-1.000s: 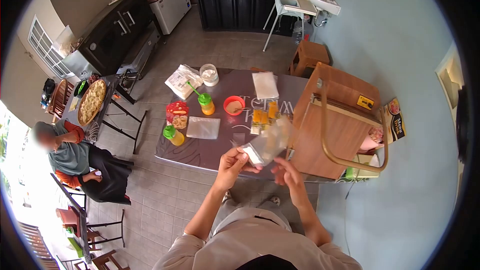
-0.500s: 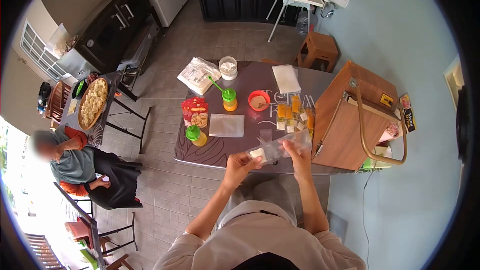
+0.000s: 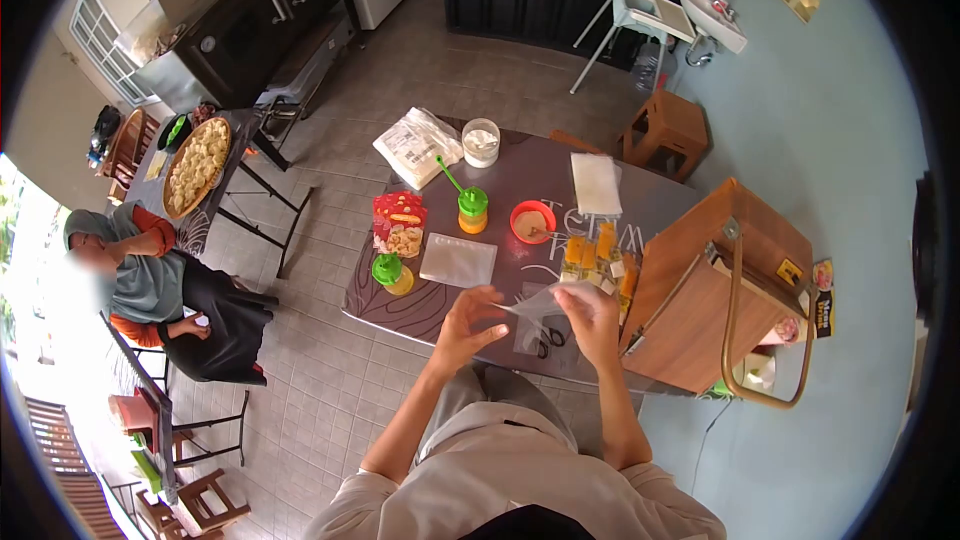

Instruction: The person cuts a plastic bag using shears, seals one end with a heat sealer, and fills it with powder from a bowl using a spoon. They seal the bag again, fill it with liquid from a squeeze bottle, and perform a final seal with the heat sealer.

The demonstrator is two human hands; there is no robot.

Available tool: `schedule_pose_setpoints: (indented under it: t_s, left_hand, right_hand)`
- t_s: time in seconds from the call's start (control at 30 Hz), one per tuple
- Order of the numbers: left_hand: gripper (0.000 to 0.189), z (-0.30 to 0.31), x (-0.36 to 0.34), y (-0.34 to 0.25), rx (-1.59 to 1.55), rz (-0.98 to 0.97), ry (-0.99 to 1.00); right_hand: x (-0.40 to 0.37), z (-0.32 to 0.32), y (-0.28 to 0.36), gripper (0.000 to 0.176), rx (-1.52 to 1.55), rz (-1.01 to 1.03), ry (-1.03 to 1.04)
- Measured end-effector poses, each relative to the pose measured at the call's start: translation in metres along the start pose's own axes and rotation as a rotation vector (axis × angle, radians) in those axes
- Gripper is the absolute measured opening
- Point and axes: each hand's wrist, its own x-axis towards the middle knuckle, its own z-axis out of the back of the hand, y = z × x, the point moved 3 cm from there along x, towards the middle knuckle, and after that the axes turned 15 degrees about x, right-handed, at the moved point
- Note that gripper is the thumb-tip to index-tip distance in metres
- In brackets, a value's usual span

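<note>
My right hand [image 3: 592, 322] pinches a clear plastic bag [image 3: 540, 303] above the table's front edge. My left hand [image 3: 468, 328] is by the bag's left end, thumb spread away from the fingers; whether a fingertip touches the plastic is hard to see. No white block shows in the bag from this angle. Below the hands lie black-handled scissors [image 3: 550, 340]. Just beyond my right hand is a group of small packs with orange and pale contents [image 3: 590, 255]. A stack of clear plastic bags [image 3: 458, 260] lies left of centre.
Green-capped bottles [image 3: 473, 212] [image 3: 393, 276], a red bowl [image 3: 533, 223], a white tub [image 3: 481, 144] and a white package [image 3: 418, 147] stand on the table [image 3: 400, 315]. A wooden cabinet [image 3: 700, 290] borders the right. Another person [image 3: 150, 270] sits at left beside a round food tray [image 3: 198, 170].
The bag was stretched between both hands with a white block at its left end. Now my left fingers have spread, the bag is bunched toward my right hand, and scissors show below. The view has shifted.
</note>
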Motion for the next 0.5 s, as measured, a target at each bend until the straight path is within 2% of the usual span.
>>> schedule_pose_setpoints:
  t_s: [0.03, 0.07, 0.1, 0.17, 0.2, 0.27, 0.3, 0.37, 0.4, 0.47, 0.5]
  left_hand:
    - [0.053, 0.003, 0.002, -0.007, 0.044, -0.087, -0.065]
    - [0.075, 0.010, 0.003, -0.008, 0.287, -0.123, -0.055]
    - [0.075, 0.014, 0.004, -0.013, 0.287, -0.115, -0.051]
    - [0.075, 0.016, 0.004, -0.033, 0.638, -0.321, -0.046]
    - [0.075, 0.014, 0.005, -0.039, 0.639, -0.324, -0.047]
    - [0.058, -0.001, 0.008, -0.047, 0.566, -0.417, 0.061]
    - [0.058, -0.005, 0.010, -0.045, 0.568, -0.420, 0.065]
    - [0.030, -0.012, 0.013, -0.035, 0.467, -0.361, 0.054]
    - [0.013, -0.013, 0.011, -0.037, 0.371, -0.242, -0.033]
    - [0.013, -0.006, 0.012, -0.031, 0.396, -0.258, -0.100]
    - [0.013, 0.001, 0.011, -0.032, 0.422, -0.268, -0.171]
  right_hand:
    - [0.007, 0.001, 0.009, 0.019, 0.004, -0.002, 0.007]
    - [0.012, -0.003, 0.016, 0.016, -0.045, -0.007, 0.197]
    - [0.013, -0.007, 0.019, 0.014, -0.094, -0.016, 0.384]
    - [0.014, -0.014, 0.017, 0.010, -0.199, 0.057, 0.358]
    - [0.015, -0.019, 0.019, 0.010, -0.266, 0.097, 0.433]
    - [0.015, -0.027, 0.015, 0.014, -0.332, 0.130, 0.535]
    - [0.014, -0.030, 0.016, 0.014, -0.331, 0.132, 0.530]
    - [0.012, -0.038, 0.020, 0.016, -0.422, 0.211, 0.478]
    - [0.010, -0.040, 0.021, 0.016, -0.423, 0.210, 0.472]
    - [0.008, -0.044, 0.015, 0.016, -0.343, -0.007, 0.462]
    - [0.007, -0.050, 0.013, 0.016, -0.340, -0.009, 0.466]
